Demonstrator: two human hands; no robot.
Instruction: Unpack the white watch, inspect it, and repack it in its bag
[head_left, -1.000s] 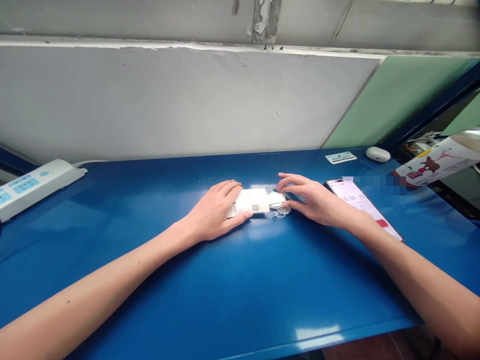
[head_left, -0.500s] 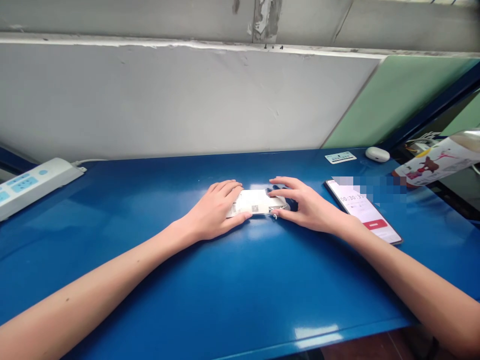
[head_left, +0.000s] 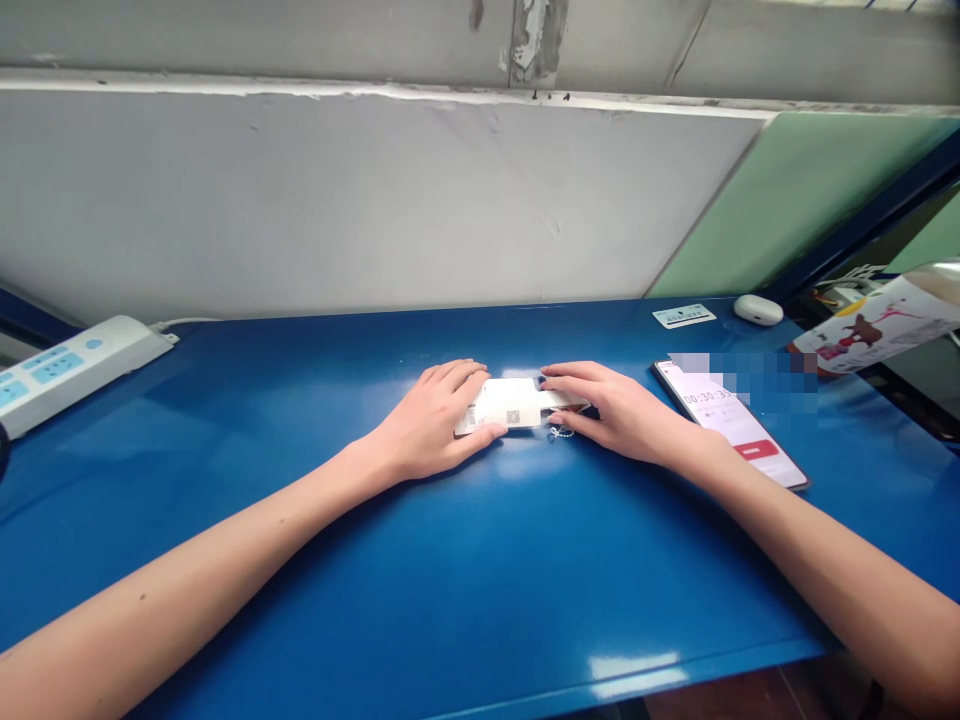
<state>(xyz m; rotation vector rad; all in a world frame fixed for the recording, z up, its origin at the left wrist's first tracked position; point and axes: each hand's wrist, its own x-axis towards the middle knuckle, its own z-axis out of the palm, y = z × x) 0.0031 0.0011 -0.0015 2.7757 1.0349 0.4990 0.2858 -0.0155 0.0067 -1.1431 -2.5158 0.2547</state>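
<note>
A small flat white box (head_left: 511,402) with a printed square code lies on the blue table. My left hand (head_left: 442,415) is closed over its left end, with the thumb along the near edge and the fingers across the top. From the box's right end sticks out a pale flat piece (head_left: 564,398); what kind of thing it is cannot be made out. My right hand (head_left: 604,408) has its fingers on the far side of this piece and its thumb on the near side. By the right thumb, a short beaded chain (head_left: 561,432) rests on the table.
Right of my right hand lies a phone (head_left: 731,420) showing a timer. Behind it are a printed card (head_left: 684,316) and a white earbud case (head_left: 758,310). A printed bottle (head_left: 877,325) stands at far right, a white power strip (head_left: 82,370) at left. A wall (head_left: 375,200) borders the table.
The pale piece juts further right from the box. My right fingers have drawn in around it, and the beaded chain shows more fully. My left hand stays on the box.
</note>
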